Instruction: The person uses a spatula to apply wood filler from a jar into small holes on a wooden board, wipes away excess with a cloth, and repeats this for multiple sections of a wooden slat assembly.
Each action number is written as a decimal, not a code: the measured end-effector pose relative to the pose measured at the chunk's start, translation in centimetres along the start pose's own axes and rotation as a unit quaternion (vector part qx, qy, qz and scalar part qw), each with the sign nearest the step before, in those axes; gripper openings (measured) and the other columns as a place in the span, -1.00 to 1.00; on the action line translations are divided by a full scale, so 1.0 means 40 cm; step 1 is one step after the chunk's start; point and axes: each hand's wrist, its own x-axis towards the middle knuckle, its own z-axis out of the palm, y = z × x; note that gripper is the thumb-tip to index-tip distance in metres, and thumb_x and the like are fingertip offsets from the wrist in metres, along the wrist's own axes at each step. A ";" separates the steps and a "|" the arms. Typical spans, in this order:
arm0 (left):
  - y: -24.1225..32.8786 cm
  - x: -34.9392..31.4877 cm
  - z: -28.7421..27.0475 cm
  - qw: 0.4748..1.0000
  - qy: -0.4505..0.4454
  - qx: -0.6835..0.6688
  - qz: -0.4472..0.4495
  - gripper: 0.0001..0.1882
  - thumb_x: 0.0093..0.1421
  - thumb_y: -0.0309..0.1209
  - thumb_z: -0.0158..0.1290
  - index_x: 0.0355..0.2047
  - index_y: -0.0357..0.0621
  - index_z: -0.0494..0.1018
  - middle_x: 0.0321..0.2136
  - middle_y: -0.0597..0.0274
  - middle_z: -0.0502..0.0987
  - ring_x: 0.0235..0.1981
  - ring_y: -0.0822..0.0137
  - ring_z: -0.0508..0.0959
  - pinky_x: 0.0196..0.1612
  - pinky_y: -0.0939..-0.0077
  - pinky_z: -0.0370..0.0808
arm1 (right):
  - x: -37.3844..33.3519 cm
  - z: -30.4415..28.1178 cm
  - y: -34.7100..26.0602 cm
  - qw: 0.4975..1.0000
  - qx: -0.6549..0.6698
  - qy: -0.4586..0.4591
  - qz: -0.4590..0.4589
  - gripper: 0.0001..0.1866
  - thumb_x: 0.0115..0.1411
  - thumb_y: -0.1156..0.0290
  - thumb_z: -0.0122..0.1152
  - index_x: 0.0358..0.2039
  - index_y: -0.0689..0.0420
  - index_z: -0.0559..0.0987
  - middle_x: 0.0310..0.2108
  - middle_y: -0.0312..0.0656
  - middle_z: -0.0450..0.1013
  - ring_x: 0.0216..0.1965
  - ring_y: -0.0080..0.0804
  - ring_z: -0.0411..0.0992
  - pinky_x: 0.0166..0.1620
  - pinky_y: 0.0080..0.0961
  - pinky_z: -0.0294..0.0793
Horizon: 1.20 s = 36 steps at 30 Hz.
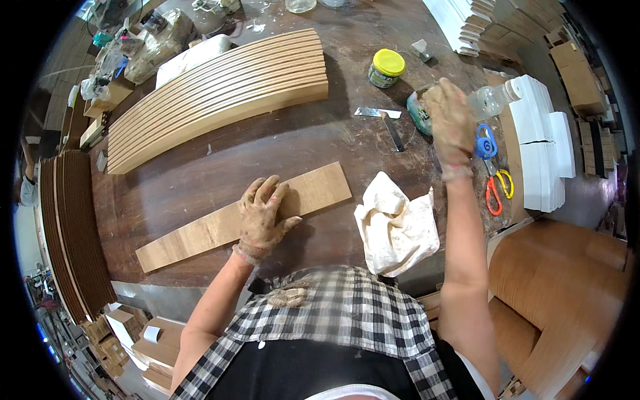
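Note:
A flat wooden board [313, 190] lies slantwise on the brown table in front of me. My left hand [263, 210], in a stained thin glove, rests on it with the fingers spread. Farther right, my right hand [452, 123], gloved too, is over the side of an open jar [419, 110] with greenish contents. Its fingers are curled, and what they hold, if anything, is hidden. A crumpled white cloth [399, 227] lies between the board and my right forearm. Beyond the cloth are a dark-handled putty knife [392, 132] and a flat metal blade [377, 113].
At the back left, several grooved wooden strips [220, 100] stand side by side. A yellow-lidded tub [387, 67] is near the jar. On the right are a clear bottle [490, 101], a blue tape roll [485, 143], scissors [494, 188] and white stacked pieces [539, 147].

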 end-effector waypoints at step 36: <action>0.247 0.100 0.022 0.736 -0.123 -0.645 -0.162 -0.46 0.04 -0.49 0.37 0.03 -0.24 0.44 -0.08 0.25 0.58 -0.05 0.42 0.56 0.04 0.45 0.52 | -0.254 -0.253 -0.011 0.888 0.355 0.107 0.271 -0.62 0.35 0.43 0.16 0.15 0.18 0.49 -0.03 -0.19 0.50 -0.10 -0.61 0.45 -0.11 -0.63 0.46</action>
